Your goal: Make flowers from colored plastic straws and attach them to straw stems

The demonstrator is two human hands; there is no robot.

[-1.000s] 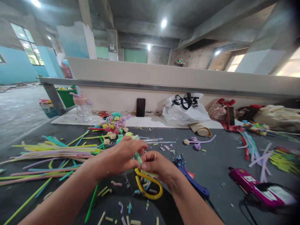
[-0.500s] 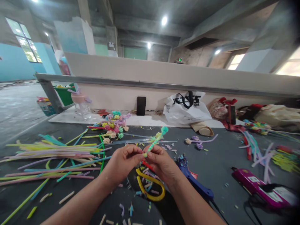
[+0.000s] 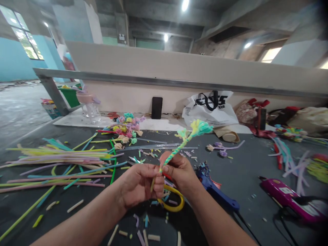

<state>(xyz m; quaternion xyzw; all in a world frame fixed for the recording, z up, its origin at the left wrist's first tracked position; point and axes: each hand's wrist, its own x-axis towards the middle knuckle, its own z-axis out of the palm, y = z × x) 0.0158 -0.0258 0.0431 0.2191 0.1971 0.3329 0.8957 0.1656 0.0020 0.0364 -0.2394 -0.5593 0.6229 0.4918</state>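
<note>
A twisted green-and-yellow stem (image 3: pixel 176 150) with fluffy green and yellow blossoms (image 3: pixel 201 128) at its upper end leans up to the right. My left hand (image 3: pixel 142 181) pinches the stem's lower end, its fingers curled. Beside it, my right hand (image 3: pixel 179 169) has thumb and fingers closed on the stem just above. Below the hands lie yellow-handled scissors (image 3: pixel 176 207), partly hidden by them. Short cut pieces are scattered around the scissors.
Long coloured strips (image 3: pixel 64 160) lie at left, a fluffy flower bunch (image 3: pixel 128 128) behind them. A blue glue gun (image 3: pixel 217 194) and a magenta tool (image 3: pixel 284 198) with cords lie at right. A phone (image 3: pixel 156 108) and white bag (image 3: pixel 210 107) stand at the back.
The blossoms stand higher and further right, with more of the stem showing above my hands. My left hand has turned, showing more of its palm and curled fingers. The camera view has shifted slightly.
</note>
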